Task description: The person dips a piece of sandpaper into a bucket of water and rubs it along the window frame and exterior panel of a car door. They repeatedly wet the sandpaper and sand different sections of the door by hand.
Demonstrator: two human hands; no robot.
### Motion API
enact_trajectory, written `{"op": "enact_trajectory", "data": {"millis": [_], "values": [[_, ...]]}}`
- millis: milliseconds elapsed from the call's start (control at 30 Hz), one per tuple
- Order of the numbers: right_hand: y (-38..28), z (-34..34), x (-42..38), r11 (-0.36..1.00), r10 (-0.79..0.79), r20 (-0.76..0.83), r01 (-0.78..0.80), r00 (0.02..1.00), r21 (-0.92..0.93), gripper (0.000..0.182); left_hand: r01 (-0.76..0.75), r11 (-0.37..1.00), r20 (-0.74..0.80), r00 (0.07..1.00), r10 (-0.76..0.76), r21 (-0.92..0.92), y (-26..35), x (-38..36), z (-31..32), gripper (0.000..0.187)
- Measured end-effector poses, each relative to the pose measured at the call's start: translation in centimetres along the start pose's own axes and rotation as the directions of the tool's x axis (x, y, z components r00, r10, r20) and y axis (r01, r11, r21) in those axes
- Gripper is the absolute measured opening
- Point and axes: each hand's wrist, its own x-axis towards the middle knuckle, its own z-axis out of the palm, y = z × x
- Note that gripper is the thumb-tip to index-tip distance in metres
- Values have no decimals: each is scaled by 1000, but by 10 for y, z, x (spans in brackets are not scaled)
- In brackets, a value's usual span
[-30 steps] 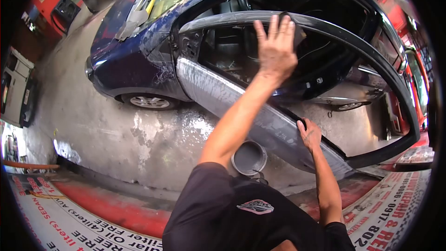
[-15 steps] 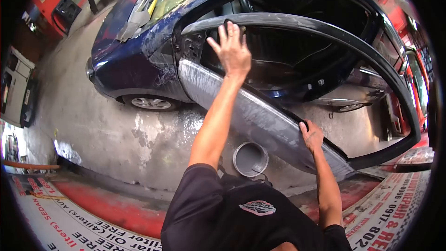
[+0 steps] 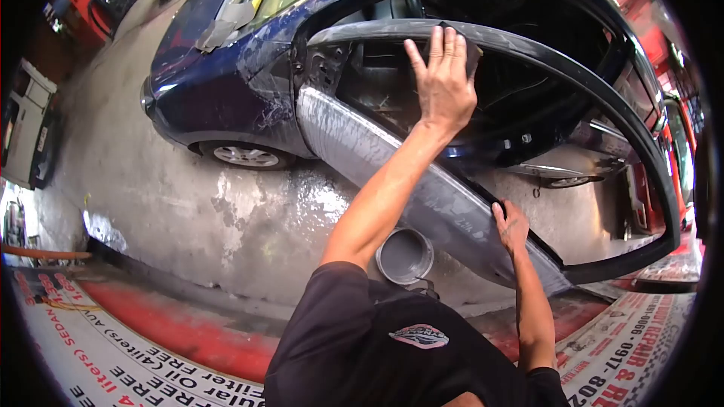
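Pad (image 3: 472, 60) under left hand (image 3: 445, 83), at top rail of door (image 3: 445, 200). Right hand (image 3: 513, 226) on door's window sill. From where I'm standing: bucket (image 3: 405, 280) on floor (image 3: 249, 234), left of right grip; car (image 3: 215, 98) beyond both, front wheel (image 3: 245, 155) far left.

Grey, stained floor (image 3: 166, 218) with bright glare, red strip (image 3: 181, 324), printed banners (image 3: 128, 373).

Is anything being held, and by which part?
A dark pad, by its near face, under the left hand. The right hand rests on the door; whether it grips is unclear.
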Motion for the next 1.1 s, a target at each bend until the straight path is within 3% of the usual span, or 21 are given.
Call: {"op": "enact_trajectory", "data": {"millis": [100, 167, 233, 267, 333, 433, 533, 633, 700, 767, 900, 967, 1033, 1100], "values": [[6, 5, 1, 1000, -27, -23, 27, 999, -15, 48, -33, 992, 41, 999, 28, 125, -42, -4, -17, 44], [3, -1, -3, 1000, -4, -23, 3, 1000, -15, 48, 84, 978, -22, 996, -81, 188, -81, -10, -22, 42], [-3, 2, -1, 1000, 9, -14, -9, 1000, -8, 48, 93, 985, -47, 995, -87, 142, -61, -1, -19, 42], [-1, 2, -2, 1000, 14, 12, -14, 1000, -2, 48, 96, 992, 30, 995, -98, 77, -42, 1, -18, 43], [3, 4, 3, 1000, -4, 5, 4, 1000, -9, 48, -22, 1000, 53, 998, 21, 18, -9, 3, -10, 45], [5, 3, 3, 1000, -8, -5, 8, 1000, 1, 49, -40, 999, 56, 998, 38, 34, -29, -7, -16, 42], [0, 2, 1, 1000, 31, -2, -31, 1000, -4, 49, 72, 991, 18, 997, -74, 109, -74, -12, -27, 40], [-8, -5, -1, 999, 33, 16, -33, 999, 0, 49, 102, 995, 6, 995, -102, 7, -32, 0, -14, 41], [-6, -5, 3, 998, 58, 68, -58, 996, -3, 52, -18, 995, 31, 999, 22, -103, -6, -1, -8, 44], [-6, -5, 0, 997, 58, 31, -59, 998, 47, 52, -42, 999, 51, 998, 42, -11, -28, -3, -17, 44], [-4, -2, 2, 996, 86, 62, -88, 994, 19, 50, 131, 986, 4, 991, -132, 103, -87, -13, -23, 40], [-1, -2, -3, 997, 75, 67, -76, 995, 11, 52, 162, 985, 48, 985, -165, 60, -51, 1, -23, 44], [2, 2, 2, 998, 58, 53, -58, 997, 1, 53, -29, 998, 91, 996, 24, 53, -13, 0, -9, 45], [9, 6, 3, 998, 58, 58, -58, 997, 5, 54, -10, 999, 75, 997, 7, 37, -28, -5, -13, 45]]}}
